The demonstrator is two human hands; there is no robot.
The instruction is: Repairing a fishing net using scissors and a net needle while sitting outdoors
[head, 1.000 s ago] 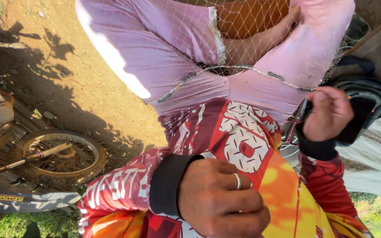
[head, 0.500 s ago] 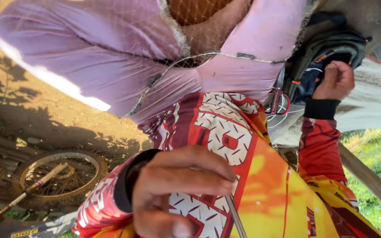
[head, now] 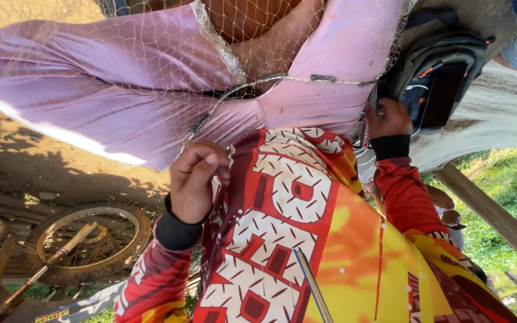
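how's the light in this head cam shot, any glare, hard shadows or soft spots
Head view: hard sun, with a blown-out streak along the lilac garment; dark, sharp-edged shadows fall on the dirt ground; the left hand and the fine net are crisp; the pale area at right is washed out and smeared; the grass looks soft.

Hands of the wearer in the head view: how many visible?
2. The left hand, fingers pinched, is raised against the fine mesh net over the lilac cloth. The right hand is up at the black bag. Others may be hidden.
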